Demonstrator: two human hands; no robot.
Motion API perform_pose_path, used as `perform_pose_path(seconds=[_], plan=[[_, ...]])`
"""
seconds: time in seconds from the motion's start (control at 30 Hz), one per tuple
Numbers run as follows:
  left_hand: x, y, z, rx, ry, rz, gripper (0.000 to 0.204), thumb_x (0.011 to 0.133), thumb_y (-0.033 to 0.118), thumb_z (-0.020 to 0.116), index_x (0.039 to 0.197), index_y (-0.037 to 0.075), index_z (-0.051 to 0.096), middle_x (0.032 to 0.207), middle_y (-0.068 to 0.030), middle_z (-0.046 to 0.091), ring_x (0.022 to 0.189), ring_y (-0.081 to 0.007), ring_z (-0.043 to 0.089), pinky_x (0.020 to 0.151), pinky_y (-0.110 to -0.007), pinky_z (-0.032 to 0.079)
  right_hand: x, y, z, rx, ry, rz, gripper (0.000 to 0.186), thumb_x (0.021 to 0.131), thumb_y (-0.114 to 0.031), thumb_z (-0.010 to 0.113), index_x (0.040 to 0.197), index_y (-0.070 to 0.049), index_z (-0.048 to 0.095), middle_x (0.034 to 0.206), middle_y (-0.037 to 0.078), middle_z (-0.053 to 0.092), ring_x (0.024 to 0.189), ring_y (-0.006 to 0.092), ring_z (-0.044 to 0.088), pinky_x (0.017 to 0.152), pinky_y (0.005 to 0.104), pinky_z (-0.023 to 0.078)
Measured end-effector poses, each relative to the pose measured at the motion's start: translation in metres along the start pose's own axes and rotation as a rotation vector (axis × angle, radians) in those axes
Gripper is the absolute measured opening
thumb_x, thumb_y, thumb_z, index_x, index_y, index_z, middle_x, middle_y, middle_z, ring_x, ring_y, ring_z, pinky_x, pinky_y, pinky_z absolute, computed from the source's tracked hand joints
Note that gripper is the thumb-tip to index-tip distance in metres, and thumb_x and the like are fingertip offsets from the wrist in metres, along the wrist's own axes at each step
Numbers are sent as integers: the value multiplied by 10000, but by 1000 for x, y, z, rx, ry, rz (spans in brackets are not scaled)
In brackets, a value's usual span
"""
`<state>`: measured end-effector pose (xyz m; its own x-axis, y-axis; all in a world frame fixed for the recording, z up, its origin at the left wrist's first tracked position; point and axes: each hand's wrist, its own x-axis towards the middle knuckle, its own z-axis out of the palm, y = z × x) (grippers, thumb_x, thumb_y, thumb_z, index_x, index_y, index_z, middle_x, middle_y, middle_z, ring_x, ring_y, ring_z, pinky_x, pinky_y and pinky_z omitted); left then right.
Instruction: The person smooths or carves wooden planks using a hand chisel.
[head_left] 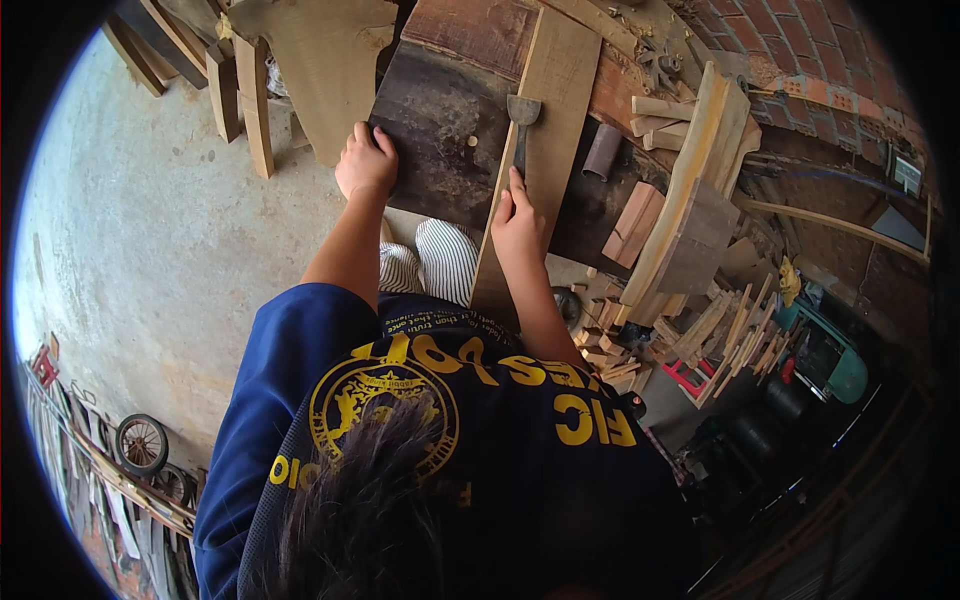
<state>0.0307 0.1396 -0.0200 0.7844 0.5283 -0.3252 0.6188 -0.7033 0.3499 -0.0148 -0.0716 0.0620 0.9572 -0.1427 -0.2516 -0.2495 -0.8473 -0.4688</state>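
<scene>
One left hand (366, 165); one right hand (519, 228); one flat-bladed scraper (523, 110); one brown cylinder (602, 151); two wheels (141, 445); two striped trouser legs (447, 262).

A navy short-sleeved shirt (540, 490) with yellow lettering (564, 418) and round emblem (343, 398) is worn with dark-striped white legwear (446, 262).

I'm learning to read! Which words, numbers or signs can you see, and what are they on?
Dark blue shirt: big yellow lettering is readable, but I won't copy it out.
Same shirt: round yellow emblem with lettering, partly hidden by hair; not copied either.
Same shirt: small yellow print, mostly too small to read.
Scraper: none visible.
</scene>
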Motion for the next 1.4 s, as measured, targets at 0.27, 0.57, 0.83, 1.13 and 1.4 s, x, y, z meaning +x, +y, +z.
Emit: perform_pose_path(seconds=[0.27, 0.57, 0.83, 1.13, 1.4], plan=[[-5, -23, 7, -141, 632, 390, 314, 888, 220, 508, 1163, 70, 502, 1033, -115, 615, 1061, -302, 543, 841, -403, 451, 105, -2, 9, 18, 156, -146, 353, 916, -231, 448, 1245, -145, 544, 920, 219, 649, 822, 395, 632, 724, 474, 518], [-144, 108, -248, -903, -103, 1719, 189, 655, -3, 569, 814, 90, 529, 807, -116, 617, 519, -215, 588, 382, -295, 456, 8, -1, -18, 17, -58, 42, 380, 914, -238, 455, 1280, -158, 517, 878, 239, 647, 833, 401, 631, 739, 474, 515], [-208, 91, -297, -993, -177, 1472, 216, 626, -20, 496, 819, 73, 524, 844, -121, 633, 482, -208, 555, 353, -271, 424, 32, 17, -5, 64, 59, -152, 382, 898, -225, 471, 1265, -143, 531, 1008, 201, 643, 916, 379, 620, 788, 437, 511], [-227, 52, -333, -994, -236, 1205, 273, 751, 1, 486, 1022, 37, 489, 926, -183, 637, 519, -229, 592, 356, -294, 439, 145, -7, 7, 25, 98, -147, 388, 883, -228, 482, 1260, -164, 550, 885, 193, 667, 693, 327, 656, 674, 386, 531], [-127, 71, -244, -1422, -131, 1165, 320, 925, -43, 326, 1226, 66, 332, 1165, -217, 544, 873, -265, 671, 596, -276, 527, 116, 1, -17, 126, 72, -11, 392, 903, -200, 467, 1286, -146, 529, 839, 161, 670, 498, 240, 620, 510, 355, 510]])
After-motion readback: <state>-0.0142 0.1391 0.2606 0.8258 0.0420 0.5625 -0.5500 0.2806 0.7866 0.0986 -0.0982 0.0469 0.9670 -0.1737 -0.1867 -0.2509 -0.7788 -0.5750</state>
